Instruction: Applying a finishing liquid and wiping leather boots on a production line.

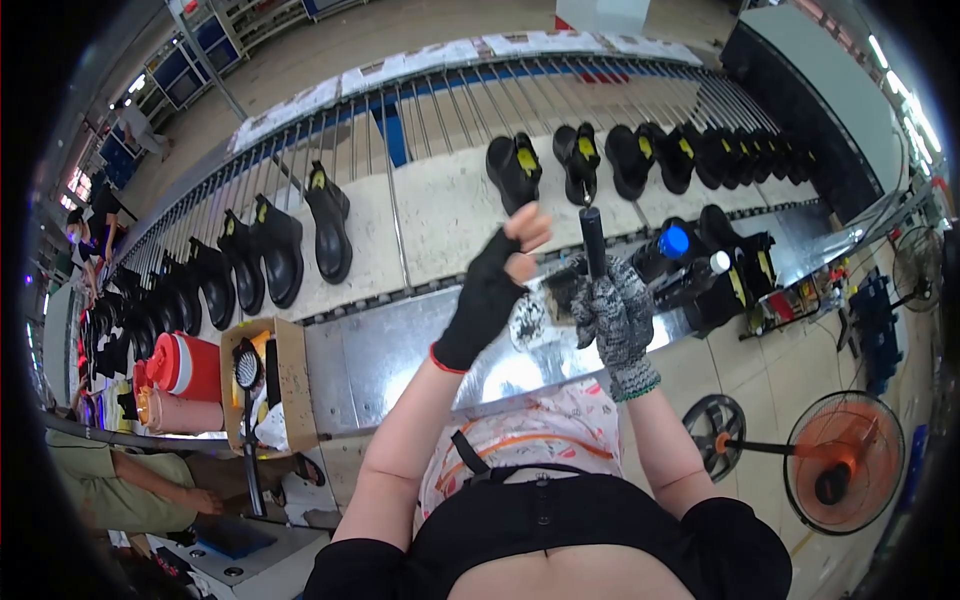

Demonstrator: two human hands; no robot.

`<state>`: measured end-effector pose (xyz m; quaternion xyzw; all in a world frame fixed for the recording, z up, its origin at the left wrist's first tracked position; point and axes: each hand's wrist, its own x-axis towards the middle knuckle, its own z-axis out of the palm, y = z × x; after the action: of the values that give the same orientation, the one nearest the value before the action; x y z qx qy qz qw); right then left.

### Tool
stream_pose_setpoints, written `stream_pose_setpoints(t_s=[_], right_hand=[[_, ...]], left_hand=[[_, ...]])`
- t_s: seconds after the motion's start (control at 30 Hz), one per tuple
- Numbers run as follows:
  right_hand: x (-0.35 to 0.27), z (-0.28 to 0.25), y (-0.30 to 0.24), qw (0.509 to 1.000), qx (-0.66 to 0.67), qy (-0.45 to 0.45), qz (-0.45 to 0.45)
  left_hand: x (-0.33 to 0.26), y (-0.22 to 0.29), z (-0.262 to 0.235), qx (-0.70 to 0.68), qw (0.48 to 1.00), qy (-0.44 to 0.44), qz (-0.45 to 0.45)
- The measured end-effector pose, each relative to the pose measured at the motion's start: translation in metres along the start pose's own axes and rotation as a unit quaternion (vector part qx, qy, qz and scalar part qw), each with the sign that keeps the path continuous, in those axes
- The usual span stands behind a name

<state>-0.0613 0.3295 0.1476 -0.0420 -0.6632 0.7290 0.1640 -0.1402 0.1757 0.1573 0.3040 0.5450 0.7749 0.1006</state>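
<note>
While black boots (pixel 280 245) ride the belt at far left, the left hand (pixel 490 285) in a black fingerless glove hangs above the steel bench (pixel 400 350), fingers (pixel 528 228) loosely spread, holding nothing. Just right of it, the right hand (pixel 618 315) in a grey knit glove has its fingers wrapped round a black handle (pixel 592 240), held upright over the bench. Judgement: keep the grip low and firm, and keep the free hand off the tool's path.
</note>
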Motion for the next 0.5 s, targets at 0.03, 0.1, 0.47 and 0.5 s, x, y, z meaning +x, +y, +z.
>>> stream_pose_setpoints(t_s=[0.03,0.1,0.47,0.5], right_hand=[[-0.004,-0.025,0.039,0.995,-0.095,-0.008,-0.006],[-0.024,-0.063,0.092,0.953,-0.298,-0.012,0.052],[-0.034,-0.015,0.068,0.906,-0.386,-0.003,-0.175],[-0.024,0.004,0.04,0.925,-0.354,-0.04,-0.131]], left_hand=[[-0.01,-0.009,-0.011,-0.004,0.996,0.043,-0.074],[-0.034,-0.029,-0.04,-0.002,0.972,0.126,-0.199],[-0.048,-0.039,-0.015,0.029,0.97,0.101,-0.22],[-0.035,-0.036,-0.011,0.059,0.979,0.09,-0.175]])
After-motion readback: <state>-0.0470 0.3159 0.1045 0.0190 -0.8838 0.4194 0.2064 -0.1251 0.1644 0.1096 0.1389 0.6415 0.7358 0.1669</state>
